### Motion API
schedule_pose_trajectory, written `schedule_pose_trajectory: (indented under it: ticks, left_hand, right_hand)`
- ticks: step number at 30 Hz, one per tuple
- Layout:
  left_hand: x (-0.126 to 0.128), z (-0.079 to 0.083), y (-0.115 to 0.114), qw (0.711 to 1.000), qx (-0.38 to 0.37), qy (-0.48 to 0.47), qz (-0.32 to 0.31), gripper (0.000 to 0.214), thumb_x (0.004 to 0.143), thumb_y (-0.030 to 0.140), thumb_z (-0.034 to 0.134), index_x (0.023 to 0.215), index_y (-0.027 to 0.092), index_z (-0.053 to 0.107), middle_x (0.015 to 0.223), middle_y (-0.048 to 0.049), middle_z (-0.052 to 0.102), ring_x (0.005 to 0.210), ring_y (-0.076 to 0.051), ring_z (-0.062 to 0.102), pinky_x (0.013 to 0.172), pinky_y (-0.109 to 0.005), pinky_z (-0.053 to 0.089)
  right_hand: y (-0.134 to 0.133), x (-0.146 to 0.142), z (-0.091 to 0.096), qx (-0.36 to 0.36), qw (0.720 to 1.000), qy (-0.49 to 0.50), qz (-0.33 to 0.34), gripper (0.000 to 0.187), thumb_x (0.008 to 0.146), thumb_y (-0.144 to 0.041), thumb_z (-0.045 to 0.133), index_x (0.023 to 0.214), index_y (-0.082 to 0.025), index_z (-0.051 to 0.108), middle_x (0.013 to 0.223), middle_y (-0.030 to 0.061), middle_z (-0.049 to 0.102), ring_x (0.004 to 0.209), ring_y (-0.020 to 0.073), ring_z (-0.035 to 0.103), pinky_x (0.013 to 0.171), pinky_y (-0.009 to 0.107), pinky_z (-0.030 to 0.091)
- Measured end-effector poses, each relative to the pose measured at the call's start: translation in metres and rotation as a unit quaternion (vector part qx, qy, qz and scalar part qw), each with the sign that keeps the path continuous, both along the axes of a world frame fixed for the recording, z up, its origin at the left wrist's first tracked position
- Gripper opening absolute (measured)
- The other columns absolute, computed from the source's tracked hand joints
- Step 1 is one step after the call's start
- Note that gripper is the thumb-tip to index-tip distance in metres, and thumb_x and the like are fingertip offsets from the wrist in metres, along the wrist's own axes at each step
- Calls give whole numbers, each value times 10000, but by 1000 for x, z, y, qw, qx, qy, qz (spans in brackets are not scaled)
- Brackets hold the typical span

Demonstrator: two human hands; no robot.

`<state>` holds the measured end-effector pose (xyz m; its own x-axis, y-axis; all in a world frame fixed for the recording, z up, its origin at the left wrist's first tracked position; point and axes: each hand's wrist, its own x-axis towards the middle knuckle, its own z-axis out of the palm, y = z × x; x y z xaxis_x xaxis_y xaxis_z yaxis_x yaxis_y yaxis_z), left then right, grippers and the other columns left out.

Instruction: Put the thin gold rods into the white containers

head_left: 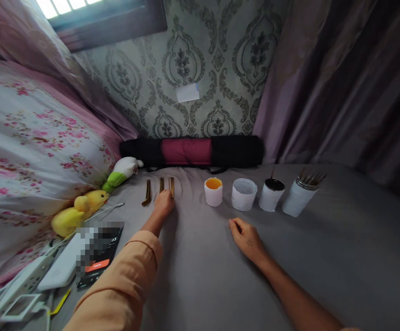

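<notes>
My left hand reaches forward with its fingers curled down, against slim gold metal pieces lying on the grey sheet. One gold piece shows at its right edge and another gold piece just beyond it. My fingertips are hidden, so what they grip does not show. Left of the hand lies a gold piece with a bent near end, like a bent straw. My right hand rests on the sheet with fingers curled together, nothing visible in them. It is nearest to a white cup of clear-looking liquid.
A white cup of orange-yellow liquid, a dark-topped white cup and a white jar of brushes stand in the row. Behind lies a black and maroon roll. Plush toys, a phone and a power strip are left.
</notes>
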<state>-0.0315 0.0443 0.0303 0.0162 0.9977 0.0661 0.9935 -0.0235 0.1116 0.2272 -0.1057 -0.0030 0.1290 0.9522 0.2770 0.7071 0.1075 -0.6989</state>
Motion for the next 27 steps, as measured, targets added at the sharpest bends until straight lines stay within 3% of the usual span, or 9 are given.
schedule_pose_trajectory:
  ticks: [27]
  left_hand:
    - [1, 2, -1, 1000, 19, 21, 10, 276, 723, 203, 389, 890, 141, 601, 965, -126, 590, 897, -232, 555, 711, -289, 423]
  right_hand:
    - [0, 1, 0, -12, 1000, -4, 7, 343, 839, -383, 309, 663, -186, 528, 564, 8, 545, 540, 111, 491, 536, 199, 326]
